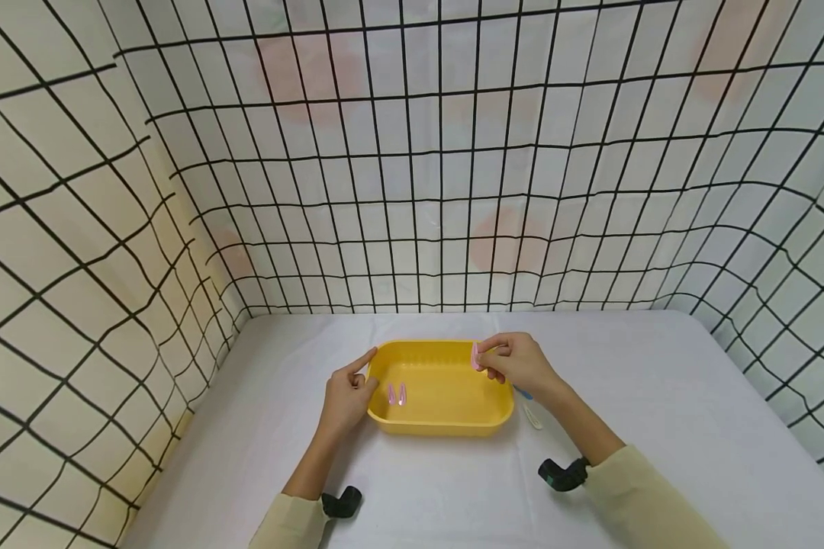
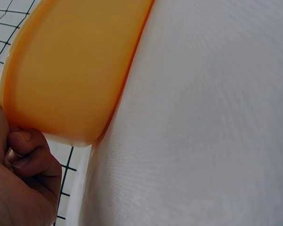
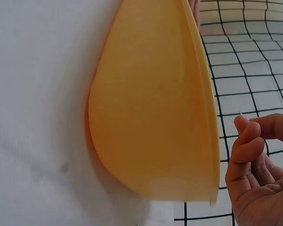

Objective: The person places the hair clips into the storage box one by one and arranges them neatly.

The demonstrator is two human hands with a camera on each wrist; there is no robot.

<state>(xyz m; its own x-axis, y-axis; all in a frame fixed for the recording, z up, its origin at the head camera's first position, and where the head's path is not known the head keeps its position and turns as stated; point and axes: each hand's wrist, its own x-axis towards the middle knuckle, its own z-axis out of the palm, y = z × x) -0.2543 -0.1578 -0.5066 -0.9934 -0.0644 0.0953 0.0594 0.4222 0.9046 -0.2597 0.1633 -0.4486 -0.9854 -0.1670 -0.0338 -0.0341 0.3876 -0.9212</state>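
A yellow tray point(image 1: 439, 428) stands on the white table, two pink snap hair clips point(image 1: 402, 394) lying side by side at its left end. My left hand point(image 1: 346, 398) grips the tray's left end, index finger along the rim and thumb over the inner edge; the lower fingers curl in the left wrist view. Between right thumb and fingertips, my right hand point(image 1: 522, 364) pinches another pink hair clip point(image 1: 475, 357) above the tray's right end. Right of the tray lie a white hair clip point(image 1: 532, 418) and a blue item point(image 1: 523, 393), partly hidden by the right hand.
Black wire grid panels point(image 1: 442, 202) backed with pale cloth rise behind the table and along both sides. The white tablecloth point(image 1: 446, 496) spreads around the tray. A black camera mount point(image 1: 564, 474) sits at the right wrist, another point(image 1: 342, 502) at the left.
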